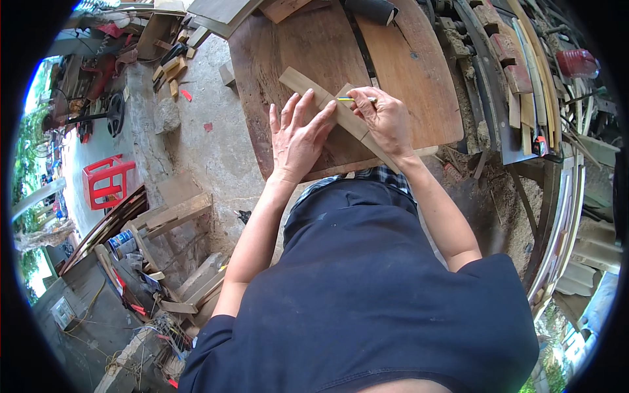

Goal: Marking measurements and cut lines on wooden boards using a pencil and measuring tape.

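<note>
A narrow wooden strip (300, 84) lies slantwise across the brown wooden tabletop (295, 44), its near end by the table's front edge. Dark lines cross its face in a couple of places. My left hand (300, 132) rests with fingers spread, the fingertips on the strip and the palm over the tabletop. In my right hand (381, 115) is a pencil (346, 99), held almost level with its tip at the strip near my left index finger. A short wooden piece (345, 90) shows partly behind the strip; my right hand hides the rest of it.
A dark cylindrical object (372, 10) lies at the table's far edge, near stacked boards (223, 14). Timber, wood blocks (517, 78) and a tape measure (539, 146) are on the right. Offcuts (172, 69) and a red plastic stool (109, 182) stand on the left floor.
</note>
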Available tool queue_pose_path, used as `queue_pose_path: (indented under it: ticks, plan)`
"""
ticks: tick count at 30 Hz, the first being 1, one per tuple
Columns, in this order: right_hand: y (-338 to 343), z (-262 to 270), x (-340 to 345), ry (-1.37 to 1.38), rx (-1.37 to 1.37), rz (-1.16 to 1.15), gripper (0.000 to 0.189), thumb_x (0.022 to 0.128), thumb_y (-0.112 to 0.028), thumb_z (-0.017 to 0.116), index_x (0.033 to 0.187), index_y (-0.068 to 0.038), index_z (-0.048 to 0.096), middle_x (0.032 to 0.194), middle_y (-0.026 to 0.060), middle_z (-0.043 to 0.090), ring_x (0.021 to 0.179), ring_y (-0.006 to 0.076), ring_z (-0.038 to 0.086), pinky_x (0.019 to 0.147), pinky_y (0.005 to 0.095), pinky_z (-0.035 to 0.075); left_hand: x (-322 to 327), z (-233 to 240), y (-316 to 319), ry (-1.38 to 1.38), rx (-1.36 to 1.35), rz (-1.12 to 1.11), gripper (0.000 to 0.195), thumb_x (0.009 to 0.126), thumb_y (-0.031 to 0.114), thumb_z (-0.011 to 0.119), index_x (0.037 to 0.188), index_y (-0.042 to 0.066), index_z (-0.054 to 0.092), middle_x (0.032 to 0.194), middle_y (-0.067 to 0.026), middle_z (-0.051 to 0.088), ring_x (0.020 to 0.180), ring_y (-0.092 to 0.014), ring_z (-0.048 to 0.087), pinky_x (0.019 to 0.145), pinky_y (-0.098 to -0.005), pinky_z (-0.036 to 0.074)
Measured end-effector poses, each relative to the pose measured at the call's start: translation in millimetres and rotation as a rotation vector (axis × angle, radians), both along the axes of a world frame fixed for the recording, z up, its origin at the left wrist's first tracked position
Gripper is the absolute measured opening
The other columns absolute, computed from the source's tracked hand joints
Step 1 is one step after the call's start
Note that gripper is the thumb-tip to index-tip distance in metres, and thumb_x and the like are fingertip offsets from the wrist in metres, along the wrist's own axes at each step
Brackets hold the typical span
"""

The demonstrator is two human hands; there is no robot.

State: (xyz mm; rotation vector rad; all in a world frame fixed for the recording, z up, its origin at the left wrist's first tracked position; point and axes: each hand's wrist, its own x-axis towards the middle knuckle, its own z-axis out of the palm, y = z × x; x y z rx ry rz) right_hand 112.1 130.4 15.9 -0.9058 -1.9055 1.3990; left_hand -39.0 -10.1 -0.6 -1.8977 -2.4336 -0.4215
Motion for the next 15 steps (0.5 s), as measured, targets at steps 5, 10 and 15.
queue_pose_path:
  ticks: [5, 10, 15]
  plan:
    - [1.5, -1.6, -3.1, -0.004, 0.101, 0.006, 0.023, 0.103, -0.020, 0.064, 0.103, 0.001, 0.074, 0.098, 0.0177, 0.075, 0.085, 0.0317, 0.073, 0.075, 0.0392, 0.057, 0.6, 2.3, -0.6, 0.010, -0.002, -0.001, 0.048, 0.097, 0.037, 0.069, 0.144, 0.041, 0.061, 0.155, -0.0049, 0.047, 0.145, -0.028, 0.042, 0.123, -0.0610, 0.023]
    - [1.3, 2.9, 7.7, -0.034, 0.075, 0.042, 0.023, 0.103, -0.018, 0.063, 0.101, 0.002, 0.074, 0.099, 0.0193, 0.074, 0.088, 0.0361, 0.072, 0.076, 0.0407, 0.057, 1.4, 0.8, -0.7, 0.001, 0.004, 0.002, 0.047, 0.097, 0.036, 0.069, 0.144, 0.040, 0.061, 0.155, -0.0051, 0.047, 0.144, -0.029, 0.043, 0.122, -0.0619, 0.023]
    - [2.5, 4.5, -2.4, -0.022, 0.199, 0.041, 0.023, 0.102, -0.018, 0.063, 0.100, 0.002, 0.073, 0.098, 0.0193, 0.073, 0.088, 0.0368, 0.072, 0.077, 0.0410, 0.057, 2.3, 0.8, 0.6, -0.007, 0.012, 0.003, 0.046, 0.097, 0.036, 0.069, 0.143, 0.040, 0.062, 0.154, -0.0054, 0.048, 0.144, -0.029, 0.043, 0.122, -0.0620, 0.022]
